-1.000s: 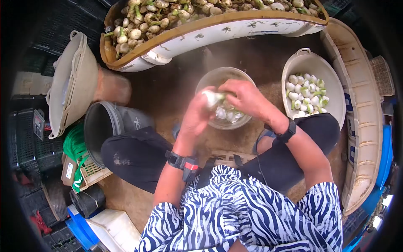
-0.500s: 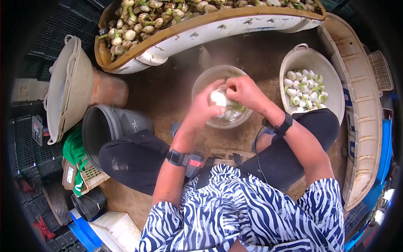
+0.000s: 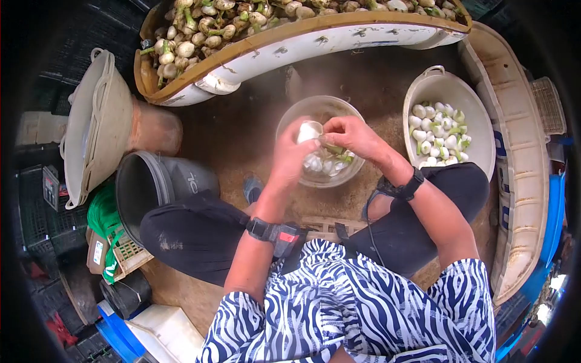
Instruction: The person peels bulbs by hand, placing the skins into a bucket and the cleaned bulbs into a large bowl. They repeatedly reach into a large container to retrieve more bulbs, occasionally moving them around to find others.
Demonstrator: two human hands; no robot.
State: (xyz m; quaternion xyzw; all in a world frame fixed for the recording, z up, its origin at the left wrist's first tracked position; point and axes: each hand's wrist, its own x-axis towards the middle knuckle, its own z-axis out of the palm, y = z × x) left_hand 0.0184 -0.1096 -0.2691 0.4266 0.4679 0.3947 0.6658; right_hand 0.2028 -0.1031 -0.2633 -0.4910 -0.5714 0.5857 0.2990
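Above a pale round bowl (image 3: 289,167), my left hand (image 3: 289,146) is closed around a smooth white garlic bulb (image 3: 309,131). My right hand (image 3: 352,136) pinches at the bulb's right side, fingers curled, on what looks like a bit of its outer skin. The bowl holds loose white skins (image 3: 327,165) and some green scraps, partly covered by my hands. To the right stands a white tub (image 3: 482,130) with several clean white garlic bulbs (image 3: 440,130), their green stems cut short.
A long bin (image 3: 290,51) at the back is heaped with dirty bulbs (image 3: 206,39). On the left are tilted stacked tubs (image 3: 100,127), a grey bucket (image 3: 181,175) and green netting (image 3: 105,209). A long beige trough (image 3: 525,151) borders the right side.
Both hands have shifted slightly; the left has tilted and raised the bulb a little. My right fist has turned into a pinch at the bulb's side. More of the skins in the bowl shows.
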